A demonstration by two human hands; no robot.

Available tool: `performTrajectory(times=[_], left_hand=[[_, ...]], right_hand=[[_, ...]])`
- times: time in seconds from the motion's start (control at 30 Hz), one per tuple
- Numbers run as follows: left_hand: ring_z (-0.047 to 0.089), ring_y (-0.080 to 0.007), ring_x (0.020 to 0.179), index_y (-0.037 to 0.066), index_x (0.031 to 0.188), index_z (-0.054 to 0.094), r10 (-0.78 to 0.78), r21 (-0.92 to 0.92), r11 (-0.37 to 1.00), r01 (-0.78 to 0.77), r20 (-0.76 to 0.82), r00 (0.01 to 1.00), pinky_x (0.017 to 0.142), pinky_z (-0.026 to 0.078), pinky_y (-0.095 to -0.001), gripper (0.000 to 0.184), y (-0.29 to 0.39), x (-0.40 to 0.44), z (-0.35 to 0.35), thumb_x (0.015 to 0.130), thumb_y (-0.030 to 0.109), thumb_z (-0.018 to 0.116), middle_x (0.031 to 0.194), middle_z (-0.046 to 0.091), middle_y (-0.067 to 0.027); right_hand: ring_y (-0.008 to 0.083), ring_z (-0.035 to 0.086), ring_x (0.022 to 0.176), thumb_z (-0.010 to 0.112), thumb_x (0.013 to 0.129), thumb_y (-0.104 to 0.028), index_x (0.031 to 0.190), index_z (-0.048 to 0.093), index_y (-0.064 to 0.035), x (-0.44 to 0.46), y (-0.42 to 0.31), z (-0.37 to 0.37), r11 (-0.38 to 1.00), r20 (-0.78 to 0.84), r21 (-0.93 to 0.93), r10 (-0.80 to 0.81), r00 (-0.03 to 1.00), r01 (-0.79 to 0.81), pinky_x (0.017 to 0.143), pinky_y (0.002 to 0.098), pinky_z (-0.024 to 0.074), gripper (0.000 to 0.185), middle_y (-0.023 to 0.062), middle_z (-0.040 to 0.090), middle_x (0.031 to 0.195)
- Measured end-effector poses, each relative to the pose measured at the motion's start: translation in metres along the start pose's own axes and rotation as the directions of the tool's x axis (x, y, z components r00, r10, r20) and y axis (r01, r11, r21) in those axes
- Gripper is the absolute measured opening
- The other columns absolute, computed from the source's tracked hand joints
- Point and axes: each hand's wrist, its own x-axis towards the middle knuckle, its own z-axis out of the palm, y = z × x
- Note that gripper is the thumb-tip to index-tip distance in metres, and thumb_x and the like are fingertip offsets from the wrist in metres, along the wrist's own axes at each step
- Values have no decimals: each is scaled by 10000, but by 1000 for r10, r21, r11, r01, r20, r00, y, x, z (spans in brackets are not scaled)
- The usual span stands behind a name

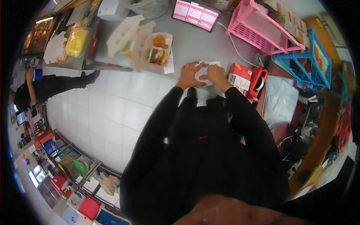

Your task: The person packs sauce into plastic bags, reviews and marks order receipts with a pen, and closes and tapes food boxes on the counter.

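A white printed slip of paper [203, 71] lies at the front edge of the metal counter, under both my hands. My left hand [190, 76] rests on its left part, fingers stretched out and lying flat. On the right side, my right hand [216, 75] is closed with its fingers curled over the paper. Whatever may be inside those fingers is hidden. Just right of this hand sit a red box with a white printed label [240, 77] and a red tape dispenser [258, 83]. To the left stands an open food box [164, 48] with a fried piece inside.
More open cartons [125, 37] and a yellow-filled container [77, 42] stand left on the counter [198, 45]. A tablet [197, 14], a pink basket [258, 32] and a blue basket [309, 62] are behind. Another person [45, 86] is at far left.
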Motion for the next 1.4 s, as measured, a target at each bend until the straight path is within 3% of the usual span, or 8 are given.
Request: performTrajectory(times=[0.13,0.53,0.6,0.83,1.03,1.2,1.37,1.4], left_hand=[[416,-307,1215,247,1424,399,5,20,1000,-5,13,1000,987,343,-478,1060,-3,0,3,492,523,822,1340,443,-100],[303,-400,1272,110,1486,188,-219,5,975,222,-159,963,1012,269,-534,1238,27,-30,28,481,418,841,1465,226,-194],[283,-415,1292,63,1483,154,-276,-33,961,274,-131,952,1009,264,-547,1218,42,-4,29,550,466,824,1456,228,-225],[309,-422,1284,33,1473,142,-104,-198,980,35,-350,931,1019,281,-523,1053,39,69,47,717,444,748,1409,279,-256],[466,-364,1136,76,1303,473,-32,-172,983,-60,-490,871,930,371,-485,601,16,-4,23,768,234,695,1199,507,-184],[395,-408,1256,1,1314,439,-352,305,826,475,-380,856,975,371,-530,719,-45,-56,18,780,431,655,1335,452,-229],[584,-301,749,118,767,656,165,603,786,136,-417,894,704,462,-468,189,-141,-54,40,757,306,637,754,604,-99],[618,-320,718,121,774,689,-42,558,762,328,-463,885,630,489,-453,313,-164,-51,52,761,429,634,791,646,-103]], right_hand=[[297,664,865,762,597,-525,940,709,-137,-11,41,-9,979,-94,-111,163,982,-173,713,430,521,521,112,691,865],[212,598,581,662,831,-252,887,661,-74,-173,94,62,830,-524,558,334,784,20,532,346,431,186,129,590,640],[82,568,604,657,846,-150,908,638,-26,-201,69,82,727,-388,685,410,825,-39,558,265,444,140,58,628,666],[268,572,1100,496,956,-207,1219,586,-23,-273,60,202,143,150,977,86,985,-161,957,331,431,334,168,610,1191],[362,616,995,483,940,-318,1288,485,-25,-294,124,270,796,122,596,45,992,-110,844,409,474,455,217,632,1092],[354,574,1100,556,893,-253,1157,612,-42,-325,100,212,711,247,580,311,918,-397,910,393,461,343,215,613,1149],[394,589,1014,595,881,-314,1135,624,-33,-356,96,216,773,82,592,222,971,-227,883,423,468,380,208,628,1105],[387,590,1016,587,885,-321,1130,626,-34,-363,94,216,725,158,614,274,949,-311,877,424,470,380,186,632,1113]])
